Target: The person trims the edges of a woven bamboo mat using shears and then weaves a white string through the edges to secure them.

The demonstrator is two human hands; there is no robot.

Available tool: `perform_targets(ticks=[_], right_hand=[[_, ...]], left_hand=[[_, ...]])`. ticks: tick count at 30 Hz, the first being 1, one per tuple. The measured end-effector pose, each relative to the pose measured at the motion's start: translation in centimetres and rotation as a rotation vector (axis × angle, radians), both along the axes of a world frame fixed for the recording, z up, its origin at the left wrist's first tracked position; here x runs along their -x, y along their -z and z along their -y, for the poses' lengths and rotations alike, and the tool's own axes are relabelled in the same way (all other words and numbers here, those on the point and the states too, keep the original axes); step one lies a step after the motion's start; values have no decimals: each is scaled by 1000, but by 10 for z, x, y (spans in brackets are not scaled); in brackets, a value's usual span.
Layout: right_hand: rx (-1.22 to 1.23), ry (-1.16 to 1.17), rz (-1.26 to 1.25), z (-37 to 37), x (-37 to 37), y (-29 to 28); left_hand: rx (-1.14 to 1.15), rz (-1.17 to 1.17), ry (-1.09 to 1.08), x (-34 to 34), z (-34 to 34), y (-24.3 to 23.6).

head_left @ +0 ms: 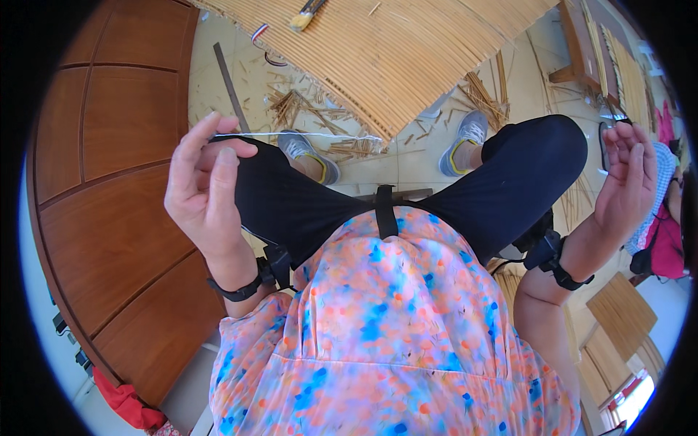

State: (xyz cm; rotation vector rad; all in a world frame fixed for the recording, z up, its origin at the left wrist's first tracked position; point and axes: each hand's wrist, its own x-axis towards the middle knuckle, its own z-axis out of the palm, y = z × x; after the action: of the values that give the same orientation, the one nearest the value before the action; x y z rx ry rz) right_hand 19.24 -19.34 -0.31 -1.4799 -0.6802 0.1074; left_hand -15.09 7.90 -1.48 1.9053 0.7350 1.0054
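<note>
A white string (305, 134) stretches from the near corner of a mat of thin, light-brown sticks (407, 51) to the fingers of my left hand (207, 182). That hand is raised beside my left knee, its fingers bent around the string's end. On the far right, my right hand (627, 174) is held up beyond my right knee with its fingers curled. Something dark and shiny shows at its fingertips; I cannot make out what it is. A flat brush (304, 17) with pale bristles lies on the mat.
Brown wooden panels (131, 116) stand along the left. Broken sticks (291, 105) and a dark strip (230, 87) lie on the tiled floor under the mat, around my shoes (465, 138). At the right are a wooden bench (582, 51) and a stool (622, 312).
</note>
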Motion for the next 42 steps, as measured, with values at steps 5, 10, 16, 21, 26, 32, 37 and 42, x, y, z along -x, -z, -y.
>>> perform_targets(ticks=[5,10,16,21,26,32,37,42], right_hand=[[-70,-80,-46,-20,27,-8],[-78,-178,-101,-30,35,-1],[-31,-151,-245,-56,56,13],[92,-200,-242,-87,62,2],[304,-311,32,-134,41,-21],[601,-257,327,-201,-3,-11],[975,-169,553,-249,-13,12],[997,-138,623,-263,-16,34]], left_hand=[[34,27,-23,20,-4,7],[55,51,-46,34,-7,15],[109,-50,-185,37,0,16],[137,7,-45,38,-8,22],[152,0,56,22,-12,15],[106,-28,91,1,-19,5],[91,-51,84,4,-18,3],[87,-34,73,10,-16,4]])
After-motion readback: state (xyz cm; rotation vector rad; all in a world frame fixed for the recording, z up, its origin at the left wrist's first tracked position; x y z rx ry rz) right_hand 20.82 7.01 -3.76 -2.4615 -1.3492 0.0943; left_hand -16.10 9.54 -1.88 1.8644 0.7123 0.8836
